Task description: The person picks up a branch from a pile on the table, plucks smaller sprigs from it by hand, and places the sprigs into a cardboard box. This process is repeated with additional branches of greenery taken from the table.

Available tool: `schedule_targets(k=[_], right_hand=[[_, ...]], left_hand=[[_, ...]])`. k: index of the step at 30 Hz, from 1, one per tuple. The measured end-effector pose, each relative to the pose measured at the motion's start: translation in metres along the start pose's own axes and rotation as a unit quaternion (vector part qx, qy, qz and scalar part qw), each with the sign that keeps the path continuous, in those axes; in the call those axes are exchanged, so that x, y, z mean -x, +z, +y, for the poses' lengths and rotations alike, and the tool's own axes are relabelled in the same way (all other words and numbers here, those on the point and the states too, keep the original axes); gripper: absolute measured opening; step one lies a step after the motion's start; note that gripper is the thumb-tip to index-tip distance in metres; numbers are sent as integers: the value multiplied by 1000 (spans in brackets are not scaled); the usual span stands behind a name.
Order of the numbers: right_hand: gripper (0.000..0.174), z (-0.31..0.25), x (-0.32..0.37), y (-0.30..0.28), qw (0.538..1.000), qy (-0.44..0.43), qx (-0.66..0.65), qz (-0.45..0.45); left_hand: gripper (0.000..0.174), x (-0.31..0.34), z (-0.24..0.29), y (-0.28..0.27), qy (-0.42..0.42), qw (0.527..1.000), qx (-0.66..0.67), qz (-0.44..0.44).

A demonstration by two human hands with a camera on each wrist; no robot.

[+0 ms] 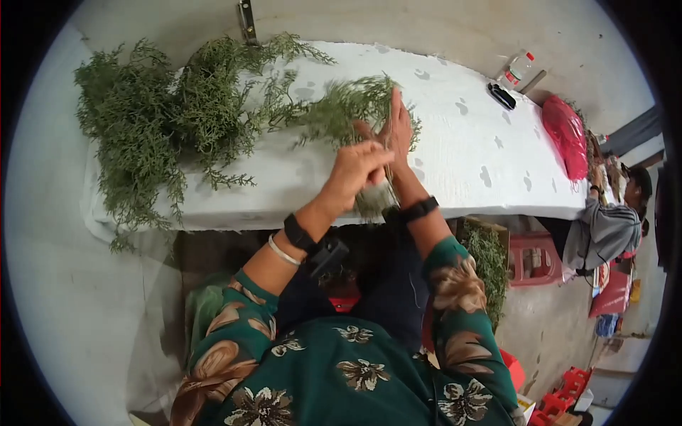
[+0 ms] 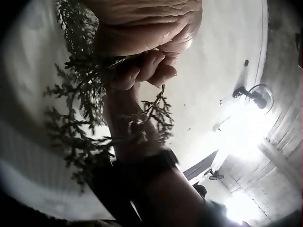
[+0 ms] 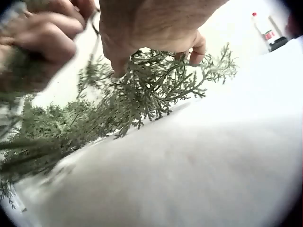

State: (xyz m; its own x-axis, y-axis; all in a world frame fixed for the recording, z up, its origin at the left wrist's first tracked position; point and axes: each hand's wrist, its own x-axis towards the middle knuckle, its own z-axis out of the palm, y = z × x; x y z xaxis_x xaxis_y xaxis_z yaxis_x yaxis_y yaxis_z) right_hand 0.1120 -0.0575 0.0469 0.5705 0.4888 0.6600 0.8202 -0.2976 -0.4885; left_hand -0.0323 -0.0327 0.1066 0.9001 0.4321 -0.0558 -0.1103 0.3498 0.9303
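My left hand (image 1: 352,170) has its fingers curled in and grips a thin evergreen sprig (image 2: 78,132), whose scaly green twigs spread beside the fingers in the left wrist view. Right against it, my right hand (image 1: 400,135) holds a loose bunch of evergreen sprigs (image 3: 151,87) between thumb and fingers, with the fingers pointing toward the wall. Leafy tops of the bunch fan out to the left, blurred in the head view, and stems (image 1: 373,206) trail below the hands at the table's near edge. A large heap of the same greenery (image 1: 206,106) lies to the left.
A white patterned cloth covers the table (image 1: 462,170) along the wall. At its right lie a bottle with a red cap (image 1: 517,69), a black case (image 1: 501,96) and a pink plastic bag (image 1: 565,135). More greenery (image 1: 486,266) stands below; another person (image 1: 604,227) sits at right.
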Motion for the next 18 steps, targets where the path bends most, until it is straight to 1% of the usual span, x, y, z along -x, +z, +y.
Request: schedule_targets(k=[1,2,4,5,6,7,8,9,12,13,16,18], right_hand=[[75,6,-13,1,1000,-5,-12,-1],[70,15,-28,0,997,21,13,-69],[60,31,-57,-2,975,70,65,-200],[60,38,-69,-1,975,69,58,-202],[57,44,-78,-1,981,-19,97,-166],[56,49,-83,0,977,-101,136,-129],[55,53,-85,1,964,-182,173,-91],[55,55,-89,2,964,-179,169,-98],[46,55,-104,6,945,-297,67,-124],[46,54,-107,4,943,-301,63,-125],[46,61,-117,-2,937,-334,66,-72],[46,84,-111,-2,938,-325,84,-85]], left_hand=[[16,11,-3,11,-23,999,21,-8],[16,22,-5,14,-20,1000,15,3],[17,41,-3,5,14,995,61,72],[18,50,1,-4,-3,993,83,87],[18,56,7,-11,-24,989,104,101],[18,59,11,-11,-32,989,98,106],[18,64,16,-12,-41,988,94,114],[18,67,20,-10,-48,987,96,122],[17,71,30,-4,-56,983,96,149],[17,70,35,-2,-52,981,95,160],[17,83,41,5,-43,977,94,185],[17,98,38,11,-67,976,80,193]])
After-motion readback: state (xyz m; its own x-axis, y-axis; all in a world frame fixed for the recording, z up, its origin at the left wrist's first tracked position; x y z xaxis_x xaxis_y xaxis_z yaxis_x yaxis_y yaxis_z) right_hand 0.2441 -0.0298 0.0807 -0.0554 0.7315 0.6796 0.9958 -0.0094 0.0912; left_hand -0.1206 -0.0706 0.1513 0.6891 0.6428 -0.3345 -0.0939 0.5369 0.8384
